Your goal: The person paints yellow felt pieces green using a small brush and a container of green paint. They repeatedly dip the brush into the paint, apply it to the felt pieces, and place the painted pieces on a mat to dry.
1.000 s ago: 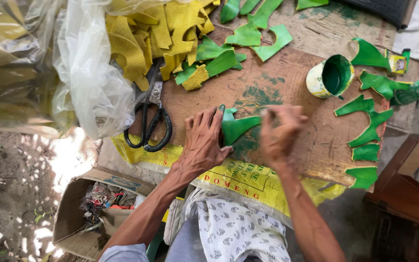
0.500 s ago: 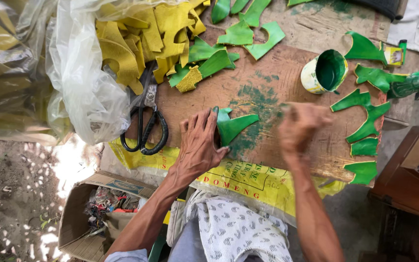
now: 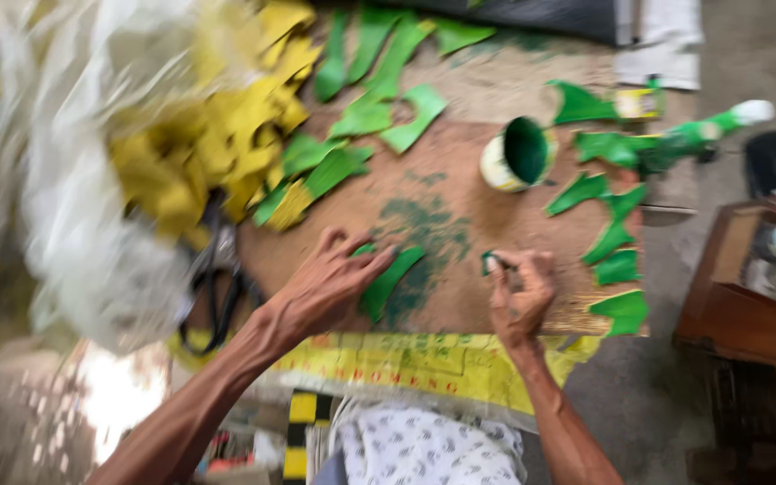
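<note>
My left hand (image 3: 330, 283) presses flat on a curved green-painted piece (image 3: 390, 280) that lies on the brown board (image 3: 460, 224). My right hand (image 3: 521, 286) is closed around a small tool with a green tip, probably a brush, just right of that piece and apart from it. A small can of green paint (image 3: 518, 154) stands open on the board beyond my right hand. The picture is blurred by motion.
Yellow cut pieces (image 3: 199, 135) are heaped at the left beside a clear plastic bag (image 3: 65, 198). Black scissors (image 3: 217, 296) lie under that heap. Green pieces (image 3: 608, 238) dry at the right and along the far edge (image 3: 379, 81). A wooden stand (image 3: 756, 296) is at the right.
My right hand has come back from the paint side toward the piece. The green piece now lies flatter under my left hand. The camera has swung, which blurs the view.
</note>
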